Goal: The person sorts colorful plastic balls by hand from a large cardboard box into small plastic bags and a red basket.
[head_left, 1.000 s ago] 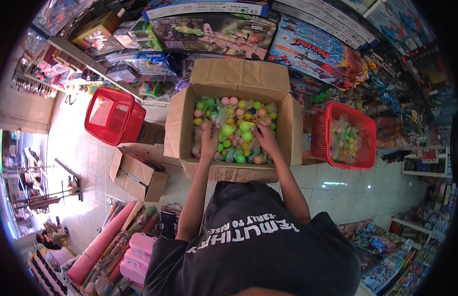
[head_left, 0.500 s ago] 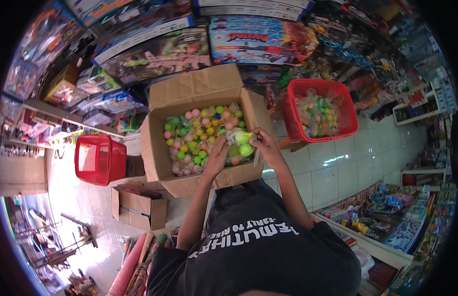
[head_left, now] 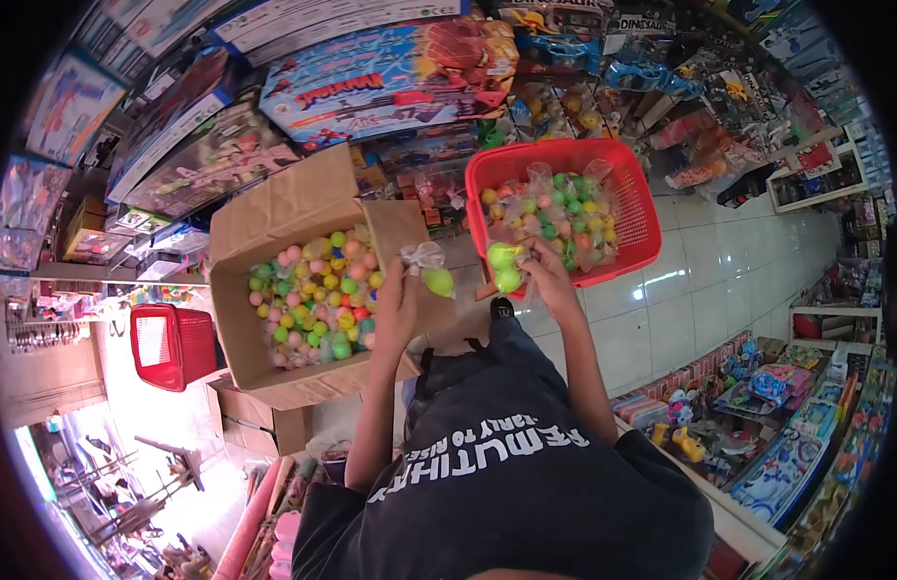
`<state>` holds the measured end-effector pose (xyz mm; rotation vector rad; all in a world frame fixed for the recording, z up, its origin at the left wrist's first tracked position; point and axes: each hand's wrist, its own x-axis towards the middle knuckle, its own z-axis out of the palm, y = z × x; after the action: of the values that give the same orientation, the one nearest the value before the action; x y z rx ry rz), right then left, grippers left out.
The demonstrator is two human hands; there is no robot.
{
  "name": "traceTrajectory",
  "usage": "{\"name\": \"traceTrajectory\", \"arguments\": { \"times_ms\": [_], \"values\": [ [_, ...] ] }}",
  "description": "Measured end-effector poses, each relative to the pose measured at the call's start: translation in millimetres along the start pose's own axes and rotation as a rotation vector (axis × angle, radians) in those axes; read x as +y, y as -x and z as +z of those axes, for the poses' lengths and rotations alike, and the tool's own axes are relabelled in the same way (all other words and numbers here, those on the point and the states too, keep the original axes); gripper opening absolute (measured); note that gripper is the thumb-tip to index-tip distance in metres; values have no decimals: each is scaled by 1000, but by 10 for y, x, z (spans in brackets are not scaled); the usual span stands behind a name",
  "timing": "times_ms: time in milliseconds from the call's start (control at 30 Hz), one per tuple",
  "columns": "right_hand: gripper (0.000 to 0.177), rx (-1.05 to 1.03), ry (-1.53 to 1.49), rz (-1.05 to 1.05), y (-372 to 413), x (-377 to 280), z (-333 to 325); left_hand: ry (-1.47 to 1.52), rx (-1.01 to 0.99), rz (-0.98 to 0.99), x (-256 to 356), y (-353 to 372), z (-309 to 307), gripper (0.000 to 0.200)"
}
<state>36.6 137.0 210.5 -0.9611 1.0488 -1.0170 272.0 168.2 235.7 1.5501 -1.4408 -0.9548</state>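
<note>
My left hand (head_left: 400,299) is closed on the top of a clear bag with a yellow-green ball (head_left: 438,281), over the right side of the open cardboard box (head_left: 238,343). Inside the box lie several bagged balls (head_left: 318,300) in pink, green, yellow and orange. My right hand (head_left: 550,274) grips another clear bag of yellow-green balls (head_left: 506,269) at the near left rim of the red basket (head_left: 641,208). Several bagged balls (head_left: 566,201) fill much of that basket.
A second red basket (head_left: 183,346) stands at the left, above a smaller cardboard box (head_left: 292,430). Boxed toys (head_left: 390,77) line the far shelves. Low shelves of toys (head_left: 777,445) are at the right. A shoe (head_left: 503,308) shows on the tiled floor (head_left: 613,333).
My hands have moved apart, each with a bag of yellow-green balls. The right one has come to the red basket. The view has turned, so the box and basket appear further left.
</note>
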Motion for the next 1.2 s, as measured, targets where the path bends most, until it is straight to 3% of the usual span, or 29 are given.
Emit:
{"name": "traceTrajectory", "arguments": {
  "times_ms": [67,133,300,367,433,567,667,867,967,1100,1200],
  "values": [
    [12,-7,38,-12,-161,-37,-339,205,149,31,48,-58,241,16],
    [13,-97,202,17,-304,-168,-585,198,177,10,84,-156,445,15],
    [18,-313,619,50,-797,291,-1200,290,190,-93,269,-341,850,15],
    [25,-488,841,-1,-952,447,-1251,324,195,-126,303,-379,913,15],
    [27,-545,886,-8,-1045,570,-1159,179,140,-142,345,-423,940,16],
    [32,-764,1060,49,-1103,1014,-926,224,147,-108,383,-543,1022,17],
    [39,-763,1215,50,-1019,909,-775,179,111,-172,363,-639,1024,18],
    [49,-806,1258,98,-1102,997,-764,363,136,-80,251,-842,1156,20],
    [53,-651,1259,72,-1155,1614,-844,228,41,-58,188,-968,1149,20],
    [58,-586,1175,70,-1119,1516,-811,103,-57,37,151,-1153,1220,18],
    [62,-698,1225,102,-1183,1372,-796,14,-163,78,66,-1343,1290,22]
  ]
}}
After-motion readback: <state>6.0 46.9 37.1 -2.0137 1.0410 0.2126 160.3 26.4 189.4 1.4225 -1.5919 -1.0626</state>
